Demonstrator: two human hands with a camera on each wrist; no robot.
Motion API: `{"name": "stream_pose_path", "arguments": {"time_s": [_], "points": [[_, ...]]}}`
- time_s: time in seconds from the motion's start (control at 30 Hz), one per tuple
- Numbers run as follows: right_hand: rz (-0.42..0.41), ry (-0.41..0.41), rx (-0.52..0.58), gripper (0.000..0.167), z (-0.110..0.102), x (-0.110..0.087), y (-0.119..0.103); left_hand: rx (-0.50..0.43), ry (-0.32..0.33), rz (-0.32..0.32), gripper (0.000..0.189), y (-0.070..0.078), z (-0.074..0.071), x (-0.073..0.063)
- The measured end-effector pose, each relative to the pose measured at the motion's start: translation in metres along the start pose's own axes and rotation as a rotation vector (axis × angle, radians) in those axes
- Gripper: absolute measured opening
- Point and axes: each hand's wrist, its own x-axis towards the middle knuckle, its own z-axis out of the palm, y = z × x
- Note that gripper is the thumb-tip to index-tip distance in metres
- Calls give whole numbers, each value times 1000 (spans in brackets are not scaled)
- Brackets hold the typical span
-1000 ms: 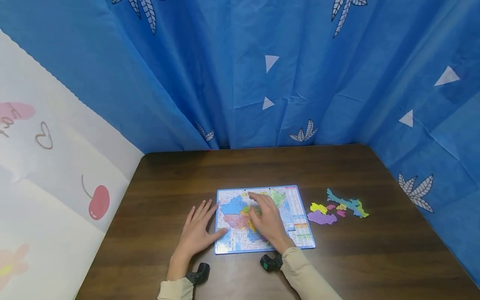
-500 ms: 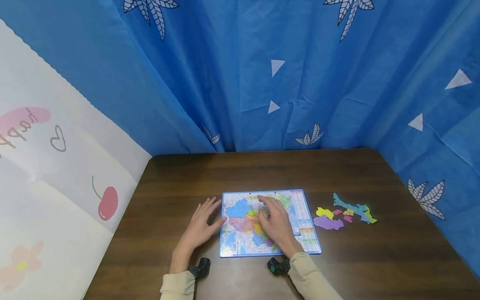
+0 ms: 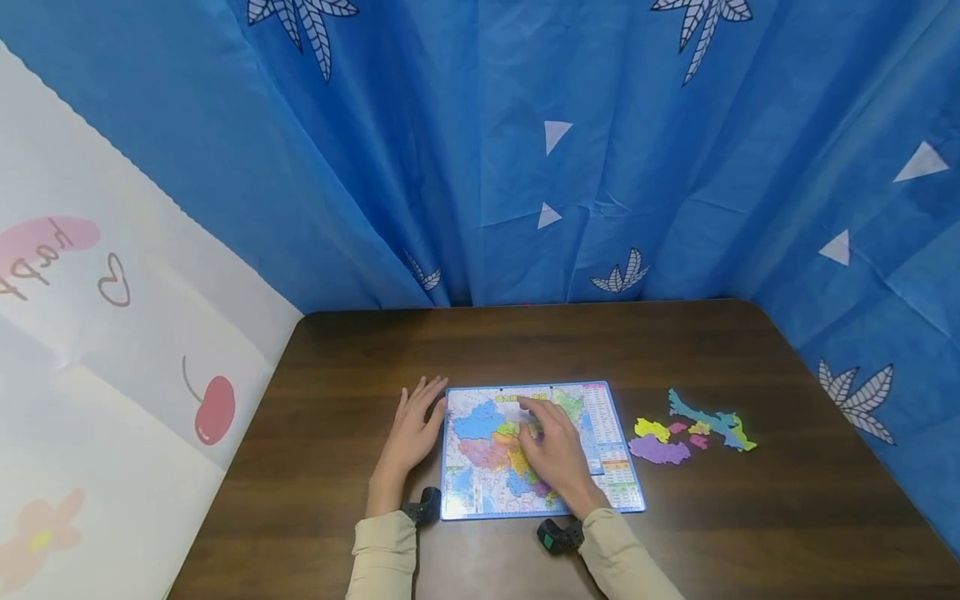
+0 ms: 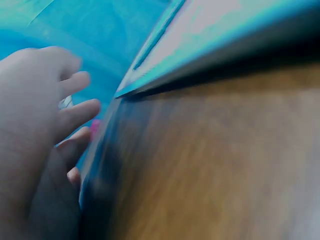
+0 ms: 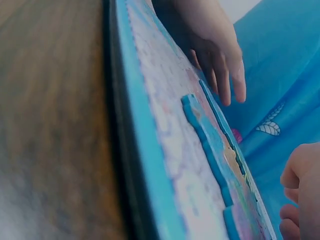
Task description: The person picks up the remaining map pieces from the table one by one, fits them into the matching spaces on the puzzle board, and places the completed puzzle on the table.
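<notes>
In the head view a map jigsaw board (image 3: pixel 468 454) with a blue border and coloured region pieces lies flat on the table. My left hand (image 3: pixel 410 433) is at its left edge, fingers extended and thumb near the upper left border; nothing shows in its grasp. Over the middle of the board is my right hand (image 3: pixel 558 454), bent at the fingers, with a gap between forefinger and thumb and no piece visible there. It covers part of the map. Raised blue map pieces (image 5: pixel 207 145) sit on the board in the right wrist view.
Loose puzzle pieces lie right of the board: a purple piece (image 3: pixel 660 450), a yellow piece (image 3: pixel 651 429), a long teal piece (image 3: pixel 705 417) and small pink ones. A blue curtain (image 3: pixel 510 167) hangs behind the brown table (image 3: pixel 360 350).
My left hand has shifted up and turned more upright beside the board's edge, its fingers closer together. My right hand stays over the map. The whole head view has shifted slightly.
</notes>
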Motion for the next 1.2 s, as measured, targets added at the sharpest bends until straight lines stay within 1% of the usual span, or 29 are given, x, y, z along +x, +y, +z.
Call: {"name": "stream_pose_path", "arguments": {"time_s": [0.07, 0.2, 0.43, 0.63, 0.77, 0.9, 1.0, 1.2], "points": [[3, -3, 4, 42, 0, 0, 1, 12, 28, -2, 45, -1, 4, 1], [7, -7, 14, 43, 0, 0, 1, 46, 33, -24, 47, -2, 4, 1], [8, -5, 16, 42, -1, 2, -1, 113, -6, -53, 47, 0, 2, 3], [30, -22, 18, 40, -2, 1, -1, 127, -33, -70, 50, -1, 3, 3], [-3, 6, 20, 41, -4, 2, -1, 133, -47, -78, 52, 2, 2, 4], [-47, 36, 41, 41, -5, 5, -1, 137, -32, -65, 53, 7, 0, 7], [-54, 46, 50, 40, -6, 6, -1, 136, -25, -56, 53, 8, -1, 8], [-69, 62, 52, 39, -6, 2, 0, 160, -50, -72, 52, 5, 1, 6]]}}
